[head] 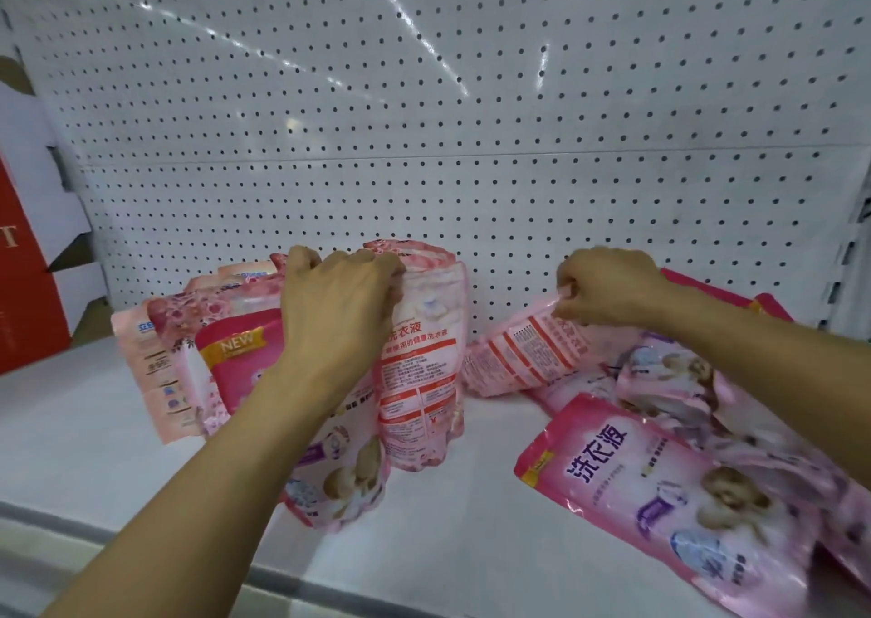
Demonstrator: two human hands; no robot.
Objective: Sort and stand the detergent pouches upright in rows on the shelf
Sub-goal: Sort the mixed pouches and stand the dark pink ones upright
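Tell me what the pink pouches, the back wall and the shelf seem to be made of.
The pouches look like soft glossy plastic film: they crease and catch glints. The back wall seems to be white painted metal pegboard, with regular holes and streaky light reflections. The shelf looks smooth, white and matte, probably painted metal, though that is less certain.

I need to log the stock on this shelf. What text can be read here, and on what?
"洗衣液": front of the flat pouch at right.
"NEW": standing pouch at left.
"洗衣液", first character partly hidden: back of the standing pouch under the left hand.
"T": red box.
Fine print elsewhere: too blurred.
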